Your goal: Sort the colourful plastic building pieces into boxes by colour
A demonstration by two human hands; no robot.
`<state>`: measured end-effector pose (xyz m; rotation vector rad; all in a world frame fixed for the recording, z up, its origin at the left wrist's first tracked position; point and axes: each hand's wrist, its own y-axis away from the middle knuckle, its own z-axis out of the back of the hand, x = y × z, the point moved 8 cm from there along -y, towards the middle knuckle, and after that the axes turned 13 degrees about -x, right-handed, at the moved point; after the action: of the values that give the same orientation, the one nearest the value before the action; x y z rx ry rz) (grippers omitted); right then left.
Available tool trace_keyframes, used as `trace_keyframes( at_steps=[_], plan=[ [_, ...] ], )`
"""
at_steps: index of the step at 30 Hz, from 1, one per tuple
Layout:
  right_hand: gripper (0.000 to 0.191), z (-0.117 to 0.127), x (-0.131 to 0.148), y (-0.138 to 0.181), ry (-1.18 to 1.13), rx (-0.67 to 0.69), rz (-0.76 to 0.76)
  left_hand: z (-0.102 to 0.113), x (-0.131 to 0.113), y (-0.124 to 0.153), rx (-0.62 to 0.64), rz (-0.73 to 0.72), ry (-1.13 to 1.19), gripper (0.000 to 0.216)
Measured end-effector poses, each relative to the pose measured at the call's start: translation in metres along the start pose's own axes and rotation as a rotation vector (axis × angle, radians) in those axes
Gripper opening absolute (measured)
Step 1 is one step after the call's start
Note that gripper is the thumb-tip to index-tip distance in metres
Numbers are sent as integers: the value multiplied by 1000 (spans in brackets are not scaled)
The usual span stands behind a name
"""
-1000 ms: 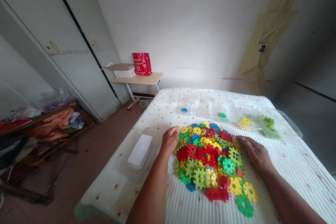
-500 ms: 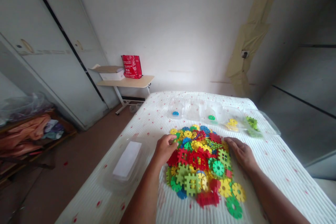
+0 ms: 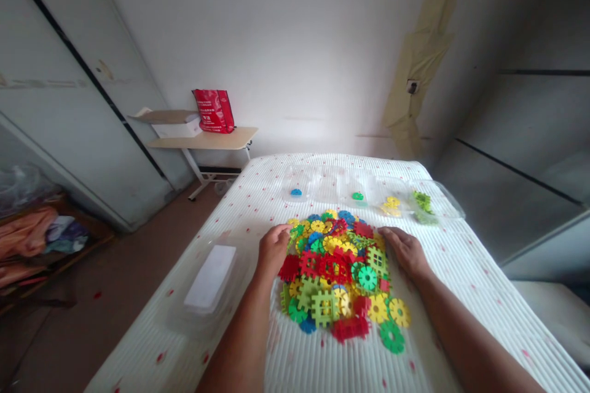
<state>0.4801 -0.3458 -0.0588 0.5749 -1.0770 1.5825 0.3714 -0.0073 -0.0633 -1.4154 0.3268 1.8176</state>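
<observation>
A pile of plastic building pieces (image 3: 334,267) lies on the bed in front of me: notched discs in yellow, green and blue, and red and light green square pieces. My left hand (image 3: 274,250) is at the pile's left edge, its fingers slightly bent against the pieces and nothing seen in its grip. Along the right edge rests my right hand (image 3: 406,250), fingers stretched out toward the pile's far side, also holding nothing. Behind the pile stand clear trays with a blue disc (image 3: 295,192), a green disc (image 3: 357,196), yellow discs (image 3: 391,205) and light green squares (image 3: 422,201).
Left of my left arm, a clear plastic container (image 3: 184,313) has a white paper (image 3: 211,276) on it. A small table (image 3: 216,140) by the wall carries a red bag (image 3: 213,110) and a white box (image 3: 177,129). At left is a wooden shelf with cloths (image 3: 32,233).
The view has shifted slightly, so everything sits further left and a little higher. Both hands stay beside the pile, the left fingers now closer against its edge.
</observation>
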Motion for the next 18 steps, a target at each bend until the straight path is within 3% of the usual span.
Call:
trace_keyframes(
  at_steps=[4, 9, 14, 18],
  plan=[
    [46, 5, -4, -1, -89, -25, -99, 0, 0, 0, -21, -34, -96, 26],
    [45, 10, -5, -1, -169, -47, -158, 1, -9, -1, -57, -205, -204, 26],
    [47, 6, -7, -1, -166, -15, -132, -4, -16, 2, -5, -281, -222, 28],
    [52, -3, 2, -2, -69, 35, -18, -11, -29, 10, 52, -371, -290, 27]
  ],
)
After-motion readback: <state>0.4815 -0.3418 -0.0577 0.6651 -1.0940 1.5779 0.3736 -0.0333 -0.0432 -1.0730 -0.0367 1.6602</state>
